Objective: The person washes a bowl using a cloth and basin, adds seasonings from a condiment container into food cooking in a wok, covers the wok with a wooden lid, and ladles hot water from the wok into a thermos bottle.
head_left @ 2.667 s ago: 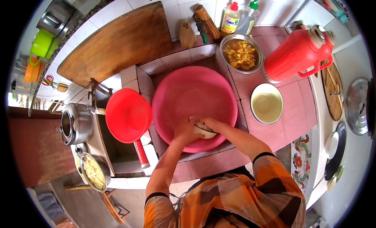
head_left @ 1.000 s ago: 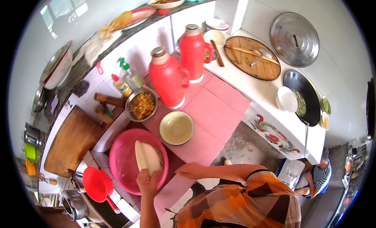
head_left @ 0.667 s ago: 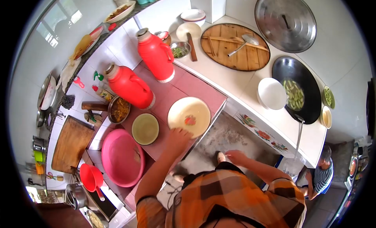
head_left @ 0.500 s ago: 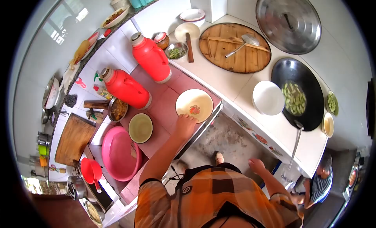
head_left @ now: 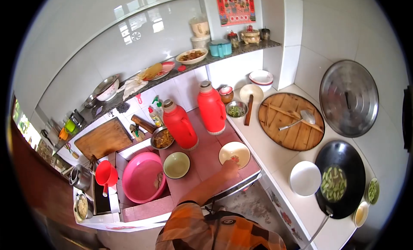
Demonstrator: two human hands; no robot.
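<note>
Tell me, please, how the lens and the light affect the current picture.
Head view: wide-angle distortion bows the stone shelf and leaves the corners black; still the head view, window reflections show as bright patches on the glossy wall; also there, the left hand at the flowered bowl looks slightly soft, its fingers hard to separate.

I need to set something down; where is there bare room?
Pink tiles lie bare between the pale green bowl and the cream bowl at the left hand; so does white counter between wooden board and white bowl. Around the wok it is crowded.
</note>
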